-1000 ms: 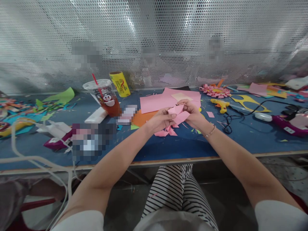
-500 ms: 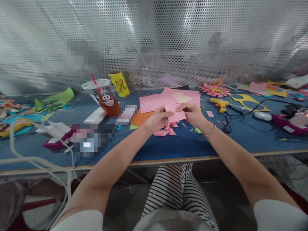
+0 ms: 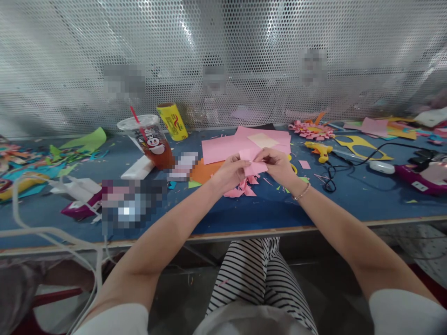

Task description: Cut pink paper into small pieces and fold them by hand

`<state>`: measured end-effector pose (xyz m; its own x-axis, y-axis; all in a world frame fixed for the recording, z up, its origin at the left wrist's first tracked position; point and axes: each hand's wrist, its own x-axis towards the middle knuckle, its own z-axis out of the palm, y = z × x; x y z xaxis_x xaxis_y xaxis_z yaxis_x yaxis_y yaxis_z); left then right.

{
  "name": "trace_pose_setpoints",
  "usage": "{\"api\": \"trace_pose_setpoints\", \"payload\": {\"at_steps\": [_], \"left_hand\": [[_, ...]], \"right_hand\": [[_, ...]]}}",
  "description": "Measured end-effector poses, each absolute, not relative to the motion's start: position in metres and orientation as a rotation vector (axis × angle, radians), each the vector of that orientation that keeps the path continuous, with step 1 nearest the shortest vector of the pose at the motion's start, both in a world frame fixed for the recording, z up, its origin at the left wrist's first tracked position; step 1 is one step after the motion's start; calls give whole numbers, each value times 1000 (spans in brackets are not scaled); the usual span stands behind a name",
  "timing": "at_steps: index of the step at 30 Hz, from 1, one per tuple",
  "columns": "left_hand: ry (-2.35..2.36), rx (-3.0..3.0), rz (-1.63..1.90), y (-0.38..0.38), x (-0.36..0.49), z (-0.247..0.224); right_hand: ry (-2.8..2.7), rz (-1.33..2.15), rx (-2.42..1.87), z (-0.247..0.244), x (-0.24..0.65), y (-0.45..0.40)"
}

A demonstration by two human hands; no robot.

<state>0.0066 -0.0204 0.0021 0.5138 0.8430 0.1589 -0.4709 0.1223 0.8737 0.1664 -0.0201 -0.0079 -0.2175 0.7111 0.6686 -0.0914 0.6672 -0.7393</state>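
A small piece of pink paper (image 3: 255, 168) is held above the table between my two hands. My left hand (image 3: 232, 171) pinches its left side, thumb on top. On the other side, the fingers of my right hand (image 3: 277, 165) are closed on the paper near its middle and upper right. Beneath my hands lies a heap of cut pink paper strips (image 3: 242, 188). Behind them are large pink paper sheets (image 3: 220, 149) with a cream paper piece (image 3: 261, 140) on top. Yellow scissors handles (image 3: 294, 169) show partly beside my right hand.
A drink cup (image 3: 153, 144) with a red straw and a yellow can (image 3: 173, 122) stand at the back left. Rightward lie a yellow glue gun (image 3: 319, 151), its black cable, a fringed pink paper flower (image 3: 310, 130) and a yellow sheet with holes (image 3: 363, 148). A perforated metal screen (image 3: 244, 60) rises behind.
My right hand has shifted slightly left, inward over the pink paper, so less of it shows between my hands. My left hand stays nearly in place. The yellow scissors handles now show more.
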Motion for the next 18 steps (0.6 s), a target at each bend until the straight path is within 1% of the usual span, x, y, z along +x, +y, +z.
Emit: {"api": "trace_pose_setpoints", "payload": {"at_steps": [12, 18], "left_hand": [[463, 1049, 1051, -20, 6, 3], [424, 1090, 1026, -20, 6, 2]], "right_hand": [[-1692, 746, -545, -7, 167, -20], [-1670, 773, -529, -6, 167, -20]]}}
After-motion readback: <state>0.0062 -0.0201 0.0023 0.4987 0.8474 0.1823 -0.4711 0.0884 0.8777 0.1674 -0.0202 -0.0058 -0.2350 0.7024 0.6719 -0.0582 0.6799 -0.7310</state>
